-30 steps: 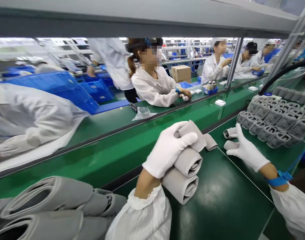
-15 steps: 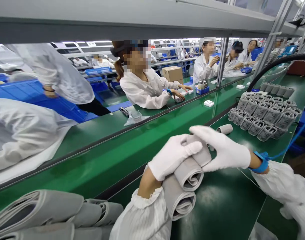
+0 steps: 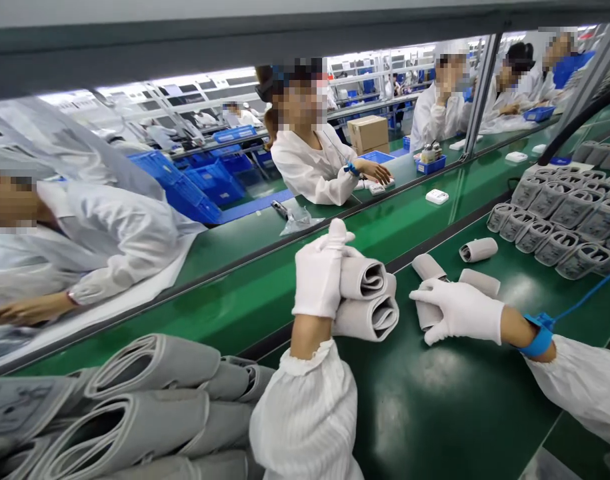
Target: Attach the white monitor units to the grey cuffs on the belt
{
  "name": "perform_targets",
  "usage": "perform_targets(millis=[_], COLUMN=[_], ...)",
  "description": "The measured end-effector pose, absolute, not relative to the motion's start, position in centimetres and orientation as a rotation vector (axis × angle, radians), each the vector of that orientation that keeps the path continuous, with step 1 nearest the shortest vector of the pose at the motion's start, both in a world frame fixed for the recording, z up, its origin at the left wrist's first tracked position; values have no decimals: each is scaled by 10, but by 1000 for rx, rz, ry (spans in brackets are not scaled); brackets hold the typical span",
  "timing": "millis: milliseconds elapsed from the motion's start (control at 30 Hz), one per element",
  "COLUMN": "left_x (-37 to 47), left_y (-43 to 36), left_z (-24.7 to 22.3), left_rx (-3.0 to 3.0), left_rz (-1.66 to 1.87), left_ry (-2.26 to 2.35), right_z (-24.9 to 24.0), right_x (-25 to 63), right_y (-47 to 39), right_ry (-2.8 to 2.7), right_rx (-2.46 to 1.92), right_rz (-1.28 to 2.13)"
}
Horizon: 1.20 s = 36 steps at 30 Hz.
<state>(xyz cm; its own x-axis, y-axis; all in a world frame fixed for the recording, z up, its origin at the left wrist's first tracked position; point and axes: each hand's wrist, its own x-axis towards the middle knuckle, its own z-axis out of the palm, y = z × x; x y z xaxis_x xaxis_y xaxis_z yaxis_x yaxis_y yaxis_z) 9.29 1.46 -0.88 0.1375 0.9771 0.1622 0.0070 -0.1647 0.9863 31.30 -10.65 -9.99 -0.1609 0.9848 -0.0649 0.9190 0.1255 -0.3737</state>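
My left hand (image 3: pixel 319 273), in a white glove, is closed at the end of two rolled grey fabric cuffs, an upper cuff (image 3: pixel 363 278) on top of a lower cuff (image 3: pixel 369 317). Farther right, my gloved right hand (image 3: pixel 457 310) grips another rolled cuff (image 3: pixel 427 316) at the table top, its fingers over the top and thumb at the near side. Just behind that hand lie a small rolled cuff (image 3: pixel 429 267) and a second cuff (image 3: pixel 481 283). A third loose cuff (image 3: pixel 479 249) rests farther back.
A pile of grey cuffs (image 3: pixel 155 380) fills the near left. Stacked rows of cuffs (image 3: pixel 567 213) stand at right. Beyond runs a green conveyor belt (image 3: pixel 265 280) carrying a white device (image 3: pixel 437 197). A co-worker (image 3: pixel 309 153) sits opposite. A blue cord (image 3: pixel 585 293) trails from my right wristband.
My hands were together on the stack of cuffs; now they are apart, the right one lower on the table with a cuff. More loose cuffs show behind it. The view has shifted.
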Motion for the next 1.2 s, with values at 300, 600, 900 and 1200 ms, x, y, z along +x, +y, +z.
perform_targets(millis=[300, 600, 900, 1200], left_x=[147, 95, 14, 13], left_y=[-20, -114, -150, -124], left_z=[-32, -55, -121, -137], left_rx=[840, 1449, 1300, 1529], left_rz=[1573, 862, 753, 811], left_ry=[1045, 1076, 1568, 2063], right_z=[-107, -95, -117, -140], right_x=[285, 268, 245, 237], right_y=[-121, -137, -153, -138], right_ry=[-1572, -1413, -1331, -1873], right_rx=[-1263, -1020, -861, -1199], right_rz=[412, 851, 1598, 1078])
